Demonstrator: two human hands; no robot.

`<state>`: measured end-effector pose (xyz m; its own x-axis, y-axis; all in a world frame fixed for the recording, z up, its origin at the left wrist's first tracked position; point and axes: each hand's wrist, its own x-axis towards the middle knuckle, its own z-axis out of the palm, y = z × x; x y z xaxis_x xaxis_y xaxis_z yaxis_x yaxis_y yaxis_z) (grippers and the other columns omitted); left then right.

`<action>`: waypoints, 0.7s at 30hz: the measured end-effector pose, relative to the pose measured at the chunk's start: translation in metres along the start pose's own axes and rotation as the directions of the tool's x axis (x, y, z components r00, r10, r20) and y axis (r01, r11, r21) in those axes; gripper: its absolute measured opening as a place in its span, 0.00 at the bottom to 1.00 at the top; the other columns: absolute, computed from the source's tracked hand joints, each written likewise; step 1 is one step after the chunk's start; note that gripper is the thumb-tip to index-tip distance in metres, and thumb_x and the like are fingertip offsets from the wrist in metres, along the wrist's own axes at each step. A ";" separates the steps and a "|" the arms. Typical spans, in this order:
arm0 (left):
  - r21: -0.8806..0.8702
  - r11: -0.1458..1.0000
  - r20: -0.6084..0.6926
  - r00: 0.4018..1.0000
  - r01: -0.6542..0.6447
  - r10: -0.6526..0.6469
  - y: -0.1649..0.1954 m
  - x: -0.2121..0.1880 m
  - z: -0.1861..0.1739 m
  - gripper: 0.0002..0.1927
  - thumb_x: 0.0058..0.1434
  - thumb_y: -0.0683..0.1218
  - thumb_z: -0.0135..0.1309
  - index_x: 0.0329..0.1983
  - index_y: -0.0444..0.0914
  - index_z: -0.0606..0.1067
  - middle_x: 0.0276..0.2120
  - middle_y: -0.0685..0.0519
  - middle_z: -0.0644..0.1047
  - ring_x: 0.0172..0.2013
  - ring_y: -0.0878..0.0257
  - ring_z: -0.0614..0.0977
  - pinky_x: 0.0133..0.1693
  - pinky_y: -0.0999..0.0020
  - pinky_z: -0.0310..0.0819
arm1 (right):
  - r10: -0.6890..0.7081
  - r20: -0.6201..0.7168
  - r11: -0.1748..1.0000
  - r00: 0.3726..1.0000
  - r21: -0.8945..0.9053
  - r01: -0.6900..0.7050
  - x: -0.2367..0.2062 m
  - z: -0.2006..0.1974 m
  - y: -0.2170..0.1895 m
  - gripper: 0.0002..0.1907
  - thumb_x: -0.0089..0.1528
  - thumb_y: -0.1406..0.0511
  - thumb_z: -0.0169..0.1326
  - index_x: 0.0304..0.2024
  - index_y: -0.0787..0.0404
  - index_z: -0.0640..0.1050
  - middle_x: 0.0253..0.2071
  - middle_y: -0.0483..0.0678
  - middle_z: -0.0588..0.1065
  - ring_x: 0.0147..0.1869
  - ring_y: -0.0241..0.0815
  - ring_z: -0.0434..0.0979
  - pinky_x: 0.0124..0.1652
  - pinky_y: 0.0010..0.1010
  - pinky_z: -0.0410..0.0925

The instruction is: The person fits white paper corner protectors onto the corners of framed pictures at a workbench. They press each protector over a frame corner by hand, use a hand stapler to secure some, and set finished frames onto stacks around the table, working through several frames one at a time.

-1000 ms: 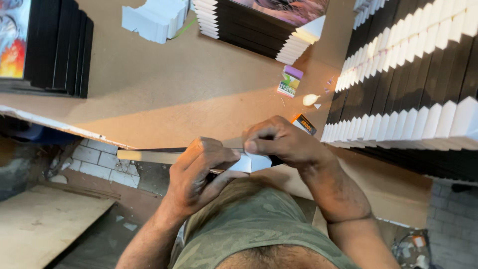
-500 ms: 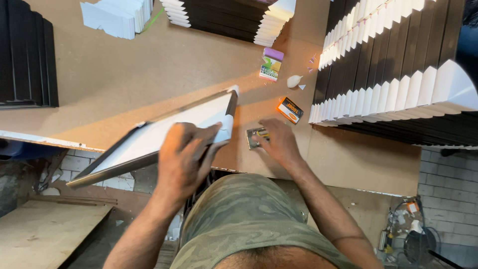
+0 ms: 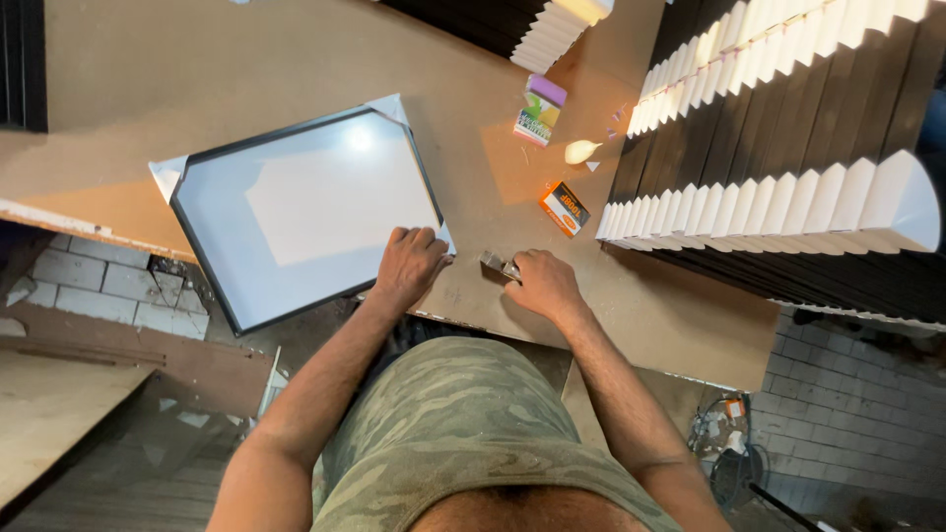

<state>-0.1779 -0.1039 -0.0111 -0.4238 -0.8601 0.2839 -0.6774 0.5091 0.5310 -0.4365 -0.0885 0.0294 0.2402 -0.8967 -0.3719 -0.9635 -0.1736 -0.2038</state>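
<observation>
The frame [image 3: 305,212] is pressed flat on the worktop [image 3: 197,69] by the left hand [image 3: 409,264] at its five-o'clock corner. A small metal tool [image 3: 498,264] is pinched by the right hand [image 3: 540,284]. An orange box [image 3: 564,208] lies at one o'clock, and a green-purple packet [image 3: 539,108] beyond.

A brown board bench [image 3: 246,69] fills the upper half of the frame, its surface plain and lit from above, with a warmer patch of light near its middle. Along the right side, rows of black frames with white corner protectors [image 3: 788,187] stand stacked on edge, and another such stack [image 3: 532,34] lies at the top centre. A grey brick wall [image 3: 108,296] shows below the bench edge at left, and similar brickwork [image 3: 857,414] at lower right. A wooden board [image 3: 49,414] lies at lower left above a dusty, dim floor [image 3: 128,483].
</observation>
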 end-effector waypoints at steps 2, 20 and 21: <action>0.005 0.999 0.028 0.999 0.037 -0.037 -0.007 -0.001 -0.006 0.11 0.57 0.53 0.64 0.37 0.43 0.79 0.46 0.49 0.79 0.49 0.55 0.77 0.51 0.51 0.65 | 0.099 0.117 0.994 0.988 0.043 -0.104 0.000 0.002 -0.008 0.19 0.58 0.50 0.57 0.36 0.59 0.81 0.34 0.55 0.79 0.42 0.59 0.80 0.41 0.49 0.72; 0.021 0.999 0.194 0.980 0.039 -0.043 -0.023 -0.008 -0.006 0.14 0.64 0.59 0.55 0.41 0.46 0.80 0.63 0.66 0.74 0.72 0.65 0.60 0.64 0.44 0.55 | -0.044 -0.047 0.978 0.998 0.200 0.052 0.026 0.003 -0.070 0.27 0.60 0.42 0.56 0.27 0.59 0.80 0.20 0.52 0.76 0.28 0.55 0.80 0.31 0.46 0.71; 0.020 0.999 0.189 0.981 0.034 -0.037 -0.022 -0.007 -0.006 0.14 0.64 0.59 0.56 0.41 0.46 0.80 0.63 0.65 0.74 0.72 0.65 0.60 0.64 0.44 0.55 | -0.059 -0.108 0.973 0.992 0.216 0.081 0.026 0.004 -0.070 0.28 0.60 0.42 0.57 0.26 0.59 0.81 0.20 0.52 0.76 0.27 0.55 0.80 0.31 0.45 0.71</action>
<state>-0.1564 -0.1088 -0.0204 -0.5041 -0.8568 0.1082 -0.7031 0.4799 0.5247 -0.3622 -0.0980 0.0303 0.2825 -0.9235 -0.2595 -0.8925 -0.1539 -0.4241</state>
